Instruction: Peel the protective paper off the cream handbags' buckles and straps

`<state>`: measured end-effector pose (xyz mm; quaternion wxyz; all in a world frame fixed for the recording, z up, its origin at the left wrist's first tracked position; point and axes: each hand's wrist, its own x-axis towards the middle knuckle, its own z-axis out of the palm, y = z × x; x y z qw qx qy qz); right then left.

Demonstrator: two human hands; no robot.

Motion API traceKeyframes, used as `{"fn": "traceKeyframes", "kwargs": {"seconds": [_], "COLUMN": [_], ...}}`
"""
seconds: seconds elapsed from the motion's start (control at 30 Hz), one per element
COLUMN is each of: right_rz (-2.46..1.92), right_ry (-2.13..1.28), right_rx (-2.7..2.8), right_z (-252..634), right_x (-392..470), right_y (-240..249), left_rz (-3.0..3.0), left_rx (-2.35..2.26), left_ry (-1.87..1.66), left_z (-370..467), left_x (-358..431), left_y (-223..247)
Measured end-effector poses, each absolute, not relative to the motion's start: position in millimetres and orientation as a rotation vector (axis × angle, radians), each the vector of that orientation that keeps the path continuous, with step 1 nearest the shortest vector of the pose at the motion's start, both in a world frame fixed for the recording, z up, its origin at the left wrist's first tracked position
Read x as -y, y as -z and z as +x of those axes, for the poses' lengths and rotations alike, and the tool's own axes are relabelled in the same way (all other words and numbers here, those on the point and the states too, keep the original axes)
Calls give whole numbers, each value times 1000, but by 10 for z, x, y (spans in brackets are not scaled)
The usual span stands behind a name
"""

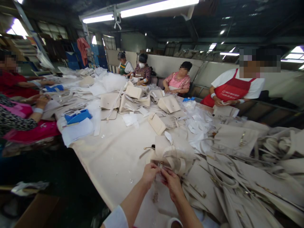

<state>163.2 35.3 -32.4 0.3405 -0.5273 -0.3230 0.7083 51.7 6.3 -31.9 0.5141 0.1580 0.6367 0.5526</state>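
A beige bag (174, 148) lies on the pale table (106, 161) just beyond my hands, with straps and small metal fittings. My left hand (150, 173) is at its near edge, its fingers pinched together by a fitting. Close beside it on the right, my right hand (171, 182) has its fingers bent and pressed together. Between the two hands is a small piece of clear plastic (160, 176), with both sets of fingertips on it. A strap with metal pieces (155, 193) hangs below the fingers.
Many beige bag pieces (237, 177) are heaped at the right. More bags (134, 91), clear plastic (197, 122) and a blue tray (78, 116) lie farther back. Several people work around the table. A cup (174, 223) stands at the bottom edge, near my right forearm.
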Motion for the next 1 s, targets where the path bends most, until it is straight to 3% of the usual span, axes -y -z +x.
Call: {"fn": "traceKeyframes", "kwargs": {"seconds": [0.57,1.0], "right_rz": [-1352,-1350], "right_ry": [-1826,-1741], "right_rx": [877,982], "right_z": [1556,1549], "right_x": [-409,-428], "right_y": [342,362], "left_rz": [229,107], "left_rx": [-1371,-1257], "left_ry": [-1497,-1362], "left_z": [623,564], "left_x": [-83,47], "left_y": [334,316]}}
